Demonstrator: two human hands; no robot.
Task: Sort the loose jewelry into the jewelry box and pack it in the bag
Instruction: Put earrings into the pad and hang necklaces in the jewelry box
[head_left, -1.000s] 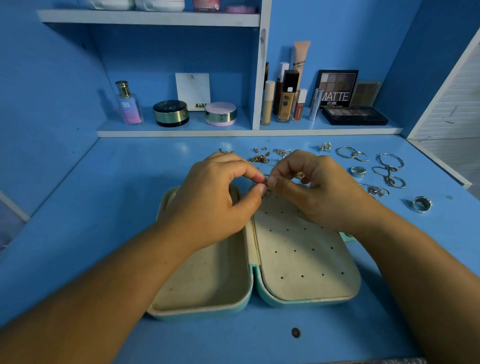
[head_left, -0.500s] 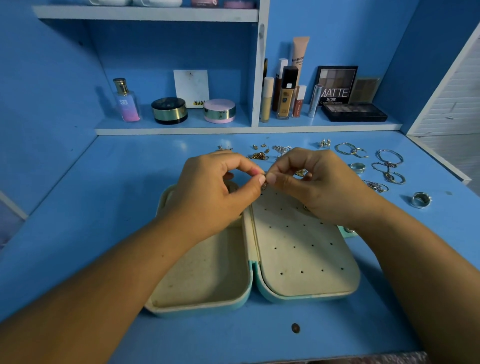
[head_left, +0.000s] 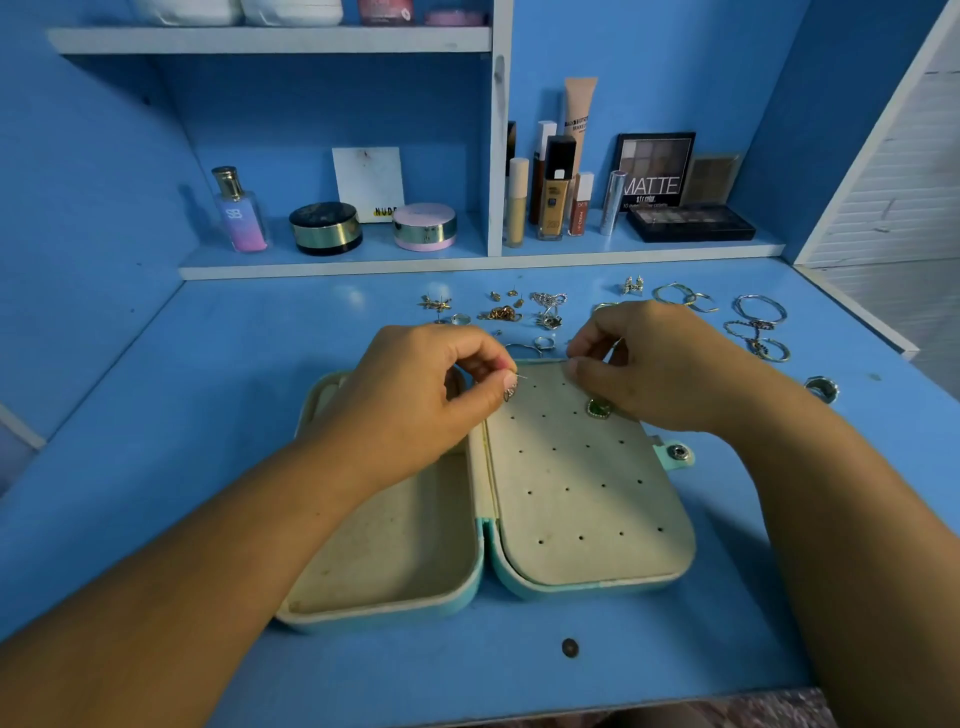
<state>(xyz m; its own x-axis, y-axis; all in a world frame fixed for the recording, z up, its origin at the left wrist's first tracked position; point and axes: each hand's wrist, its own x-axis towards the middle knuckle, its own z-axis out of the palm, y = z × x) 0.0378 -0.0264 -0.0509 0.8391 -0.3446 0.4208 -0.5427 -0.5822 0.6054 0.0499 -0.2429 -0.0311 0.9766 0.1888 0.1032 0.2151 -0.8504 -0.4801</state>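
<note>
- I saw the left grip (head_left: 415, 400) clamped on a small earring (head_left: 511, 388), over the open jewelry box (head_left: 597, 551) on the tabletop (head_left: 208, 395).
- The right grip (head_left: 665, 369) was pinched together; whether it held anything, I could not tell.
- A green earring (head_left: 599, 408) sat on the box's perforated panel.
- Loose jewelry (head_left: 548, 306) lay behind the box.
</note>
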